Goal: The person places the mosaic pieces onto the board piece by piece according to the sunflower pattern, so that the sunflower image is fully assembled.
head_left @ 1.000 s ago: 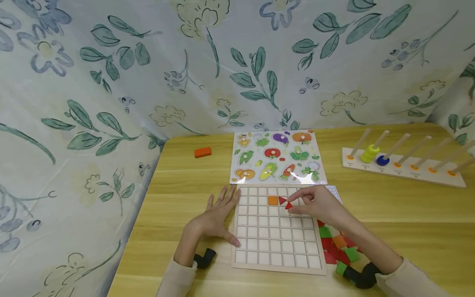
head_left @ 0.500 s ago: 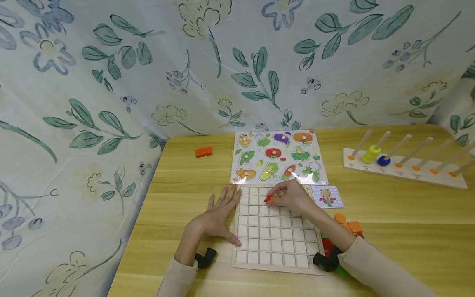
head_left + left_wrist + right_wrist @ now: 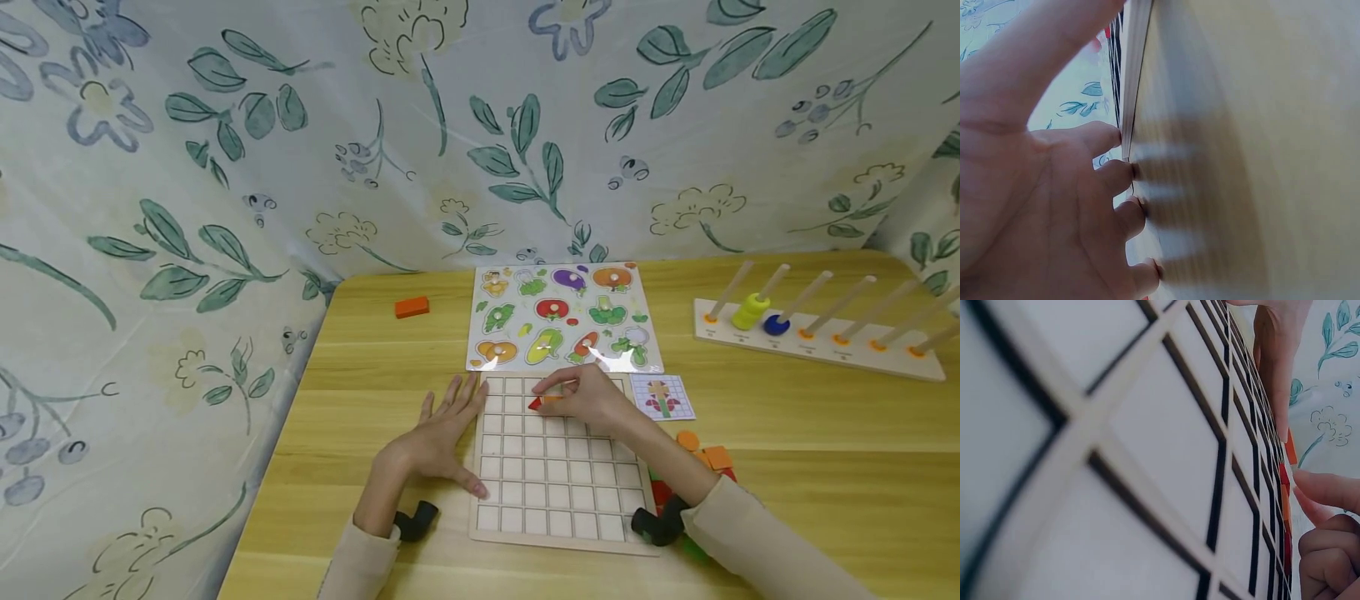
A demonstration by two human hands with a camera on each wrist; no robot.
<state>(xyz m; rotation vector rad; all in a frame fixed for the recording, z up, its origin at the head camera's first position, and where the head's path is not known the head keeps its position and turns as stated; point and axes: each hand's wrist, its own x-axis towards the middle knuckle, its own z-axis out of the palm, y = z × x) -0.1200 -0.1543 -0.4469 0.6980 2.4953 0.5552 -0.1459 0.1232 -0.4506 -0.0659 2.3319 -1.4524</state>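
A wooden grid board (image 3: pixel 562 540) lies on the table in front of me. My left hand (image 3: pixel 450 421) lies flat on the table, fingers spread, touching the board's left edge (image 3: pixel 1135 81). My right hand (image 3: pixel 543 397) reaches over the board's second row and pinches a red triangle tile (image 3: pixel 534 405) at its fingertips, just left of an orange tile (image 3: pixel 552 400). In the right wrist view the board's cells (image 3: pixel 1147 456) fill the frame, with the right fingers (image 3: pixel 1325 490) beside the red and orange tiles (image 3: pixel 1285 487). The cells under the hand are hidden.
A small pattern card (image 3: pixel 662 397) lies right of the board, and loose coloured tiles (image 3: pixel 708 457) lie below it. Behind stand a vegetable peg puzzle (image 3: pixel 562 321), an orange block (image 3: pixel 411 307) and a peg stacker (image 3: pixel 817 337). Floral cloth walls the table's back and left.
My right hand has moved left across the board's upper rows with the red triangle, from right of the orange tile to its left. The card and loose tiles are now uncovered. The left hand stayed put.
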